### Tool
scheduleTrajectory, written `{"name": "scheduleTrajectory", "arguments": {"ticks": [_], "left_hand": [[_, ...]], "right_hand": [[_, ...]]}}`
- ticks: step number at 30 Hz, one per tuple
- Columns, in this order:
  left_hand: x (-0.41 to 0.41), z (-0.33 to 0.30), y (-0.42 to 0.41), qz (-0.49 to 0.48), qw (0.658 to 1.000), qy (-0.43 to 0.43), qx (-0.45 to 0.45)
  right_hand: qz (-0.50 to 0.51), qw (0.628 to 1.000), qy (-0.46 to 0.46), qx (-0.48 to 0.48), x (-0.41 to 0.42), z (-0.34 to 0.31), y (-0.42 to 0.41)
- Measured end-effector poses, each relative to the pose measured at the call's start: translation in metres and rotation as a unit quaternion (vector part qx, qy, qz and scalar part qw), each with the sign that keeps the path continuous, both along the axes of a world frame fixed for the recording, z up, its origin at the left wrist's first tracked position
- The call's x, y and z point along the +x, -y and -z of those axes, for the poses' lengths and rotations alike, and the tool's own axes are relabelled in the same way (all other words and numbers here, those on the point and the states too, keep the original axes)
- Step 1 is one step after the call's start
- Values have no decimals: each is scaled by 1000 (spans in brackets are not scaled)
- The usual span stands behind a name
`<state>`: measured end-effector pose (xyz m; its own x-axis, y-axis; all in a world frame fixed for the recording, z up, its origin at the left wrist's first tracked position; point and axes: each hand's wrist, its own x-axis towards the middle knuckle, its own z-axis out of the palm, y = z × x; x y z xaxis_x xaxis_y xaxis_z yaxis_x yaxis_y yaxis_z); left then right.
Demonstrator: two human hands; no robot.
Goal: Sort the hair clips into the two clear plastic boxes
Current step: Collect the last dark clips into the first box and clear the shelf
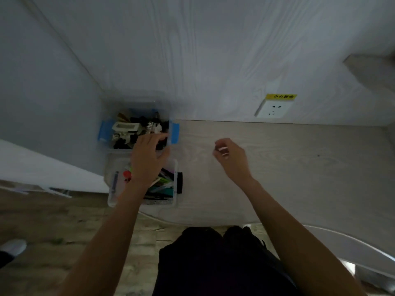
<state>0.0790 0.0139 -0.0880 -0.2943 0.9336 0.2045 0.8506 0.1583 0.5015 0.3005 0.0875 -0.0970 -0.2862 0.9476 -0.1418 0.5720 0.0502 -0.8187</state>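
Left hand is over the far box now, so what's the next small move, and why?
Probably draw the left hand back. Its fingers are spread above the far box and seem to hold nothing; the table shows no loose clips. Whether the curled right hand pinches anything is unclear.

We see our left hand (pixel 149 159) spread over two clear boxes, far one (pixel 136 129) blue-latched, near one (pixel 143 182) colourful; right hand (pixel 230 159) loosely curled above the tabletop (pixel 299 167).
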Motion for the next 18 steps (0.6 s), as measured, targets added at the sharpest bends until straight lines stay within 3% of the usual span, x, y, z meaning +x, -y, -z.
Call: {"name": "scheduleTrajectory", "arguments": {"ticks": [5,9,12,15,18], "left_hand": [[-38,-2,26,-80,996,-18,35],[-81,-6,19,-74,996,-45,-17],[-101,-4,10,-74,988,-75,-110],[-102,2,10,-79,988,-27,-127],[-105,4,13,-64,991,-48,-109]], "right_hand": [[-163,979,-36,119,-88,-32,-2],[-247,941,88,214,-138,-21,-15],[-300,906,197,226,-158,-5,-16],[-345,895,170,226,-175,1,-15],[-340,903,157,208,-181,-4,-26]]}}
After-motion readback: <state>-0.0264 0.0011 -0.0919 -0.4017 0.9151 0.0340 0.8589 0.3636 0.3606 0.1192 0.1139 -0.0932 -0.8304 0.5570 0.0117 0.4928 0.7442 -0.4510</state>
